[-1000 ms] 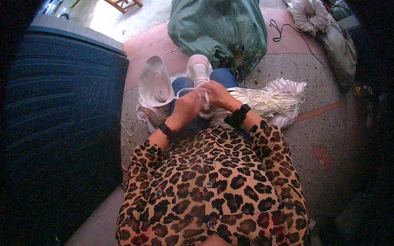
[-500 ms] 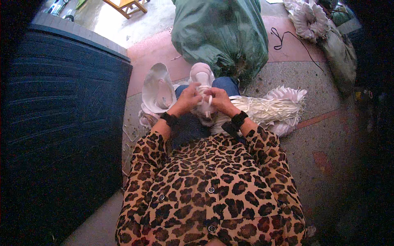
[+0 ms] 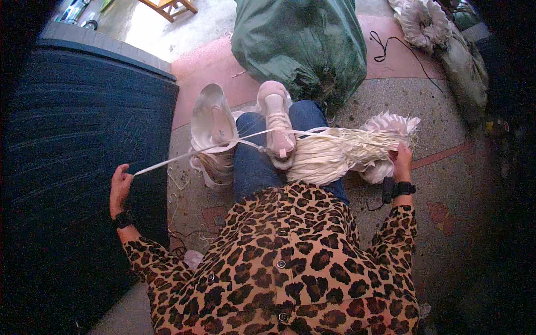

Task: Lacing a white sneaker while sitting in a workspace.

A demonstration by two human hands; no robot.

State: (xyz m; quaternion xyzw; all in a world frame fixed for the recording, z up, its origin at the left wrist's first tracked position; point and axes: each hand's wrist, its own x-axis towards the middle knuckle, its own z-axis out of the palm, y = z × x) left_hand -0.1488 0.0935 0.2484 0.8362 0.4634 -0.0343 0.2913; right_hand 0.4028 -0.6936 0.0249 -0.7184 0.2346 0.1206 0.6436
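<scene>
I am sitting on the floor with my legs stretched out, and my white shoe (image 3: pixel 277 120) is the mark I place everything by. A pale strip (image 3: pixel 195 153) runs taut across my lap, knotted just left of the shoe. My left hand (image 3: pixel 120 187) is far out to the left of the shoe and lower, against the dark ribbed bin (image 3: pixel 72 167), its fingers closed around the strip's left end. From that hand the strip climbs to the right, crosses in front of my other shoe (image 3: pixel 212 120), which lies sole up just left of the white shoe, and reaches the knot. Past the shoe the strip goes on to the right, over the bundle (image 3: pixel 335 156) of pale strips lying against the shoe's right side. My right hand (image 3: pixel 402 162) is at the far right end of that bundle, fingers curled shut on the strip there, touching the frayed ends. Both hands are well apart, one on each side of the shoe. A green sack (image 3: pixel 301 44) stands just beyond the shoe's toe
</scene>
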